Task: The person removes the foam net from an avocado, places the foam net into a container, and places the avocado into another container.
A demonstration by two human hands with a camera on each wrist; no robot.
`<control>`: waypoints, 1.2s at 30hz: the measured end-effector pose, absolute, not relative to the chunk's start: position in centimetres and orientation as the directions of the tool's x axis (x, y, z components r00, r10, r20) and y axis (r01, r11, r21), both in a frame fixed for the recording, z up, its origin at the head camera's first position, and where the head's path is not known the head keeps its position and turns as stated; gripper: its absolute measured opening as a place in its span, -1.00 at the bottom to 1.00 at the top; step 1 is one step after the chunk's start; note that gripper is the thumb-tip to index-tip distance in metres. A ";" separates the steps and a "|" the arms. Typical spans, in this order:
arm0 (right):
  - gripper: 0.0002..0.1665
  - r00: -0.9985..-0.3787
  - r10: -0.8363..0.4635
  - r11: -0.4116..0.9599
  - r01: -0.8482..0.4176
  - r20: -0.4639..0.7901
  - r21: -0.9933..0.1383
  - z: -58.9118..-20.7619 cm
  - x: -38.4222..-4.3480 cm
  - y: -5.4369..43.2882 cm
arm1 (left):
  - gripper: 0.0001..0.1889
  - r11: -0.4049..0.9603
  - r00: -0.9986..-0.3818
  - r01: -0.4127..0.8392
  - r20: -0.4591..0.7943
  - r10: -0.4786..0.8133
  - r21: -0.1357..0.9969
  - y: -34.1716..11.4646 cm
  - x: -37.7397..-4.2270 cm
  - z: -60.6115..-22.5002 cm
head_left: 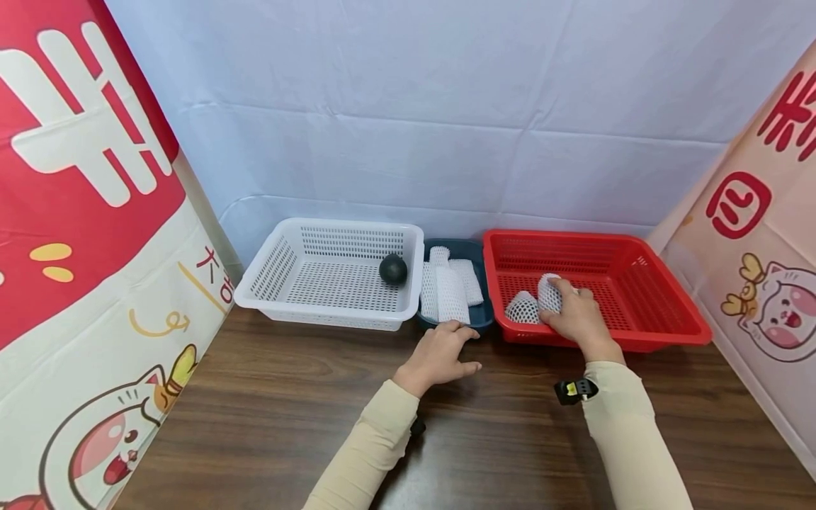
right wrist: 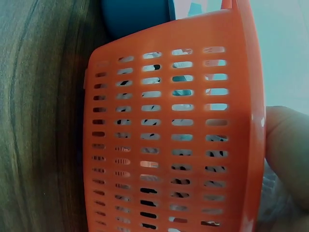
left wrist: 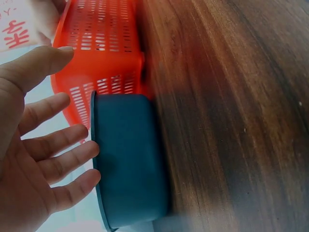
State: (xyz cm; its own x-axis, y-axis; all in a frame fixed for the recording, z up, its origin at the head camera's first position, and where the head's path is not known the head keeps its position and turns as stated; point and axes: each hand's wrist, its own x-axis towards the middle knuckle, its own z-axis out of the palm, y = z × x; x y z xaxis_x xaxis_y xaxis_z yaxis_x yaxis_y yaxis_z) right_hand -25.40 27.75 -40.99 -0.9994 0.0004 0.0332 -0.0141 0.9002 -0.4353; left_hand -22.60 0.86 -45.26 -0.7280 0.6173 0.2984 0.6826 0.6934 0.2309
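Note:
In the red basket (head_left: 663,312), my right hand (head_left: 579,319) grips a piece wrapped in a white foam net sleeve (head_left: 549,295), thumb and fingers around it. Beside it lies another net-wrapped piece (head_left: 523,309), dark under the mesh. My left hand (head_left: 440,358) is at the front rim of the dark blue bin (head_left: 486,317), fingers spread and holding nothing. Several white foam net sleeves (head_left: 452,294) lie in that bin. One dark round fruit, like an avocado (head_left: 392,269), sits in the white basket (head_left: 331,315). The right wrist view mostly shows the red basket's slotted wall (right wrist: 159,125).
The three containers stand side by side on a brown wooden table (head_left: 287,411), the blue bin between the two baskets. A pale cloth (head_left: 414,142) hangs behind them. Printed banners (head_left: 83,283) flank the table on both sides.

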 end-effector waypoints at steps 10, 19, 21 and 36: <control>-0.21 -0.998 -0.017 0.909 -0.037 0.053 -0.415 -41.1 -25.3 27.7 | -0.51 0.703 -0.743 0.668 0.264 0.615 0.242 0.8 -22.5 -45.2; -0.22 -0.994 -0.016 0.897 -0.062 0.108 -0.438 -41.0 -25.3 27.7 | -0.52 0.682 -0.727 0.685 0.299 0.618 0.257 0.3 -22.8 -44.4; -0.23 -0.990 -0.019 0.892 -0.079 0.138 -0.445 -40.9 -25.3 27.7 | -0.52 0.677 -0.722 0.690 0.313 0.617 0.256 0.2 -22.9 -44.0; -0.20 -0.983 0.003 0.883 -0.084 0.184 -0.462 -39.0 -24.6 26.4 | -0.48 0.727 -0.763 0.641 0.315 0.565 0.247 -1.2 -23.6 -40.9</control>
State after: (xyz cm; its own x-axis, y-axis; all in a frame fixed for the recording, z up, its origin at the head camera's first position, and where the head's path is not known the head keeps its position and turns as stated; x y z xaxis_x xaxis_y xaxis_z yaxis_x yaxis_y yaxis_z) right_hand -24.60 26.38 -38.95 -0.9829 0.0029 0.1840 -0.0838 0.8831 -0.4617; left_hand -23.57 -1.25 -40.94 -0.7626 0.5649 0.3151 0.6406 0.7269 0.2473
